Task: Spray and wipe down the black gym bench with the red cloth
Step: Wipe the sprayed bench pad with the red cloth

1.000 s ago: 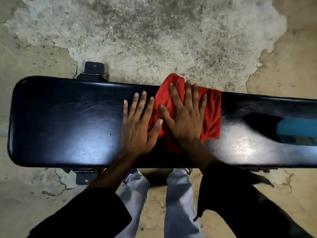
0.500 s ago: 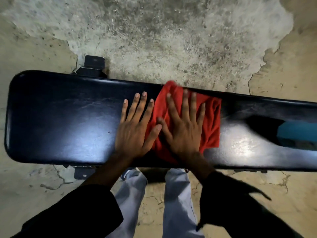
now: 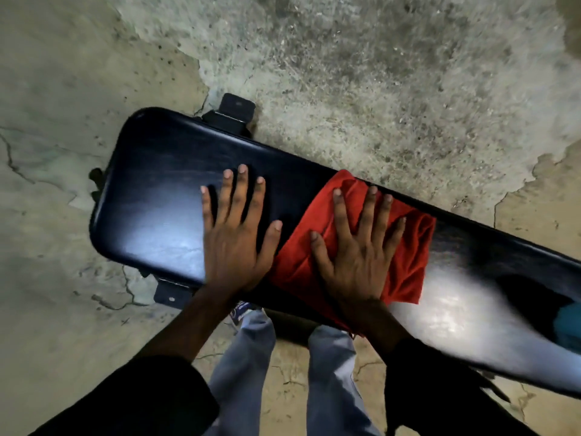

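Cracked, patchy concrete floor (image 3: 377,73) lies under everything, and nearest you your pale trouser legs (image 3: 242,366) stand against the near edge of the black gym bench (image 3: 163,196). Your two hands rest apart on its pad, neither one gripping. Your left hand (image 3: 234,237) lies flat on the bare vinyl with fingers straight and spread; let it take your weight and steady you, nothing more. Your right hand (image 3: 356,250) presses flat on the red cloth (image 3: 412,259), which sits mid-bench and spans the pad from near edge to far edge. Keep that palm wide so the cloth moves with the hand and does not bunch under your fingers; its folds already look rucked, so smooth it out if it starts to roll. Wipe in long overlapping passes along the pad, carrying each one over the rounded far edge. Bright sheen to the right suggests damp vinyl there, so that stretch probably wants attention. Beyond, a black bench foot (image 3: 235,111) pokes out at the far side.
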